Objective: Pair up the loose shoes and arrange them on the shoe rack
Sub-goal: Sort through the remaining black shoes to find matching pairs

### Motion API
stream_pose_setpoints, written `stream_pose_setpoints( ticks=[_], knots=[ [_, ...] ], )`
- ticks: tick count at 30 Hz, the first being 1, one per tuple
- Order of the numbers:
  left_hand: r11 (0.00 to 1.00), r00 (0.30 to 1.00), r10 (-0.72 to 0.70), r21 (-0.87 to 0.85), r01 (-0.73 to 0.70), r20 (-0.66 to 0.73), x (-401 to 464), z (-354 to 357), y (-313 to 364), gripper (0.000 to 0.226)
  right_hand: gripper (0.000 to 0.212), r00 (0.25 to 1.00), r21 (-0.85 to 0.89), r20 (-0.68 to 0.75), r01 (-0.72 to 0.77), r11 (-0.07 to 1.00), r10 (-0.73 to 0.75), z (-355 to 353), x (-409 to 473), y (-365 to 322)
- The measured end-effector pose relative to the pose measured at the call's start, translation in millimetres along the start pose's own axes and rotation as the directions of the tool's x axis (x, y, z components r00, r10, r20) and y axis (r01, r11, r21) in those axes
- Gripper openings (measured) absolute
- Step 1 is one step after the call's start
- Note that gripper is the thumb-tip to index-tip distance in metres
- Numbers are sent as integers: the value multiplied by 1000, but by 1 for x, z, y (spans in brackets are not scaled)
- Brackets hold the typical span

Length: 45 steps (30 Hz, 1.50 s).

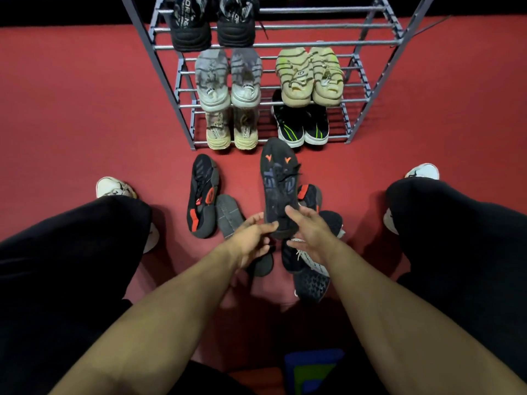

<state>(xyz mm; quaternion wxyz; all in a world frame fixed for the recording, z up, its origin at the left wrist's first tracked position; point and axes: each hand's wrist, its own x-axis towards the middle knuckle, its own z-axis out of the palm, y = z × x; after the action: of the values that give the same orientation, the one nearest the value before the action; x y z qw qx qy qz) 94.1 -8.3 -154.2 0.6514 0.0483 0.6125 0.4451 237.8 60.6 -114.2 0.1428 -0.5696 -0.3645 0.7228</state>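
Holding the black shoe [278, 189] by its heel end, both hands met at the near end of it: the left hand [251, 238] pinched the heel from the left with thumb and curled fingers, the right hand [309, 232] cupped it from the right, fingers curled round the sole edge. The shoe's long axis ran away from the person, toe pointing at the shoe rack [368, 89] just beyond, so both hands were equally near and the rack lay straight ahead along the toe line. Upper looked like dark knit fabric with orange chevron marks and loose black laces. A likely mate, black with orange patches and a rubbery sole, lay on its side on the red carpet [71, 109] to the left [202, 195]. A grey insole or sole [228, 215] lay touching it, partly under the left hand. More dark shoes sat heaped under the right hand [310, 280]. The rack was grey metal tube, holding five pairs already; the free space showed on the top tier's right.
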Motion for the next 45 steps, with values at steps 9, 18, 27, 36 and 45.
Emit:
stream_pose_setpoints(
  ticks=[9, 18, 27, 36, 45],
  knots=[
    [972, 905, 133, 233, -38, -405, 27, -29, -33, 52, 25, 995, 55, -78, -52, 997, 56, -30, 16, 23],
    [997, 895, -62, 5, 71, -441, 49, -48, -49, 60, 18, 982, -146, -187, -24, 989, -4, -35, 31, 36],
    [987, 935, -158, -91, 136, -316, 36, -26, -12, 24, 14, 979, -95, -201, -62, 994, 42, -32, 27, 23],
    [193, 809, 588, 973, -129, -9, -9, -44, -5, 35, 30, 940, 241, -311, -66, 968, 141, -38, 16, 6],
    [-145, 655, 745, 989, -27, 127, -25, -93, -19, 17, 24, 938, 160, -323, -77, 984, 126, -33, 11, 8]
  ],
)
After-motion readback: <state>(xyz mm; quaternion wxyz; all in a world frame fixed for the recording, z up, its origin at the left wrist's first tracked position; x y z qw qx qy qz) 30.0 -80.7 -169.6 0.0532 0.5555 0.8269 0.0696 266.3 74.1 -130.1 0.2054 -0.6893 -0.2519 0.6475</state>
